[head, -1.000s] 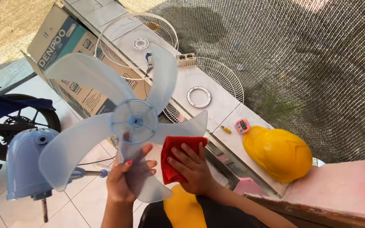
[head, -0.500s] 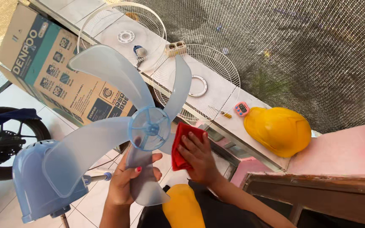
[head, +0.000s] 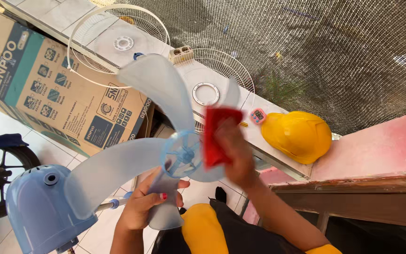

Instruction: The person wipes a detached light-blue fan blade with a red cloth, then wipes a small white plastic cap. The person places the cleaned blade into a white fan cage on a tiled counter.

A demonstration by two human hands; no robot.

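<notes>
A translucent pale-blue fan blade (head: 165, 141) is held up in front of the body, its round hub (head: 183, 154) faced toward the camera. One blade is pointed up and away toward the ledge, one out to the left, one down toward the lap, and a fourth is partly hidden behind a red cloth (head: 218, 136). The lowest blade is pinched in the grip of the left hand (head: 143, 204), thumb over the front face and fingers curled behind. The red cloth is pressed against the right-hand blade just beside the hub by the right hand (head: 238, 157), which is blurred, so the closure of its fingers cannot be told.

Behind the blade, on a tiled surface (head: 278, 153), two white wire fan guards (head: 118, 44) (head: 212, 89) are laid, with a small pink timer (head: 258, 115) and a yellow hard hat (head: 297, 135) beside them. A printed cardboard box (head: 48, 94) is leaned at the left, and a blue fan motor housing (head: 38, 207) is seen at lower left
</notes>
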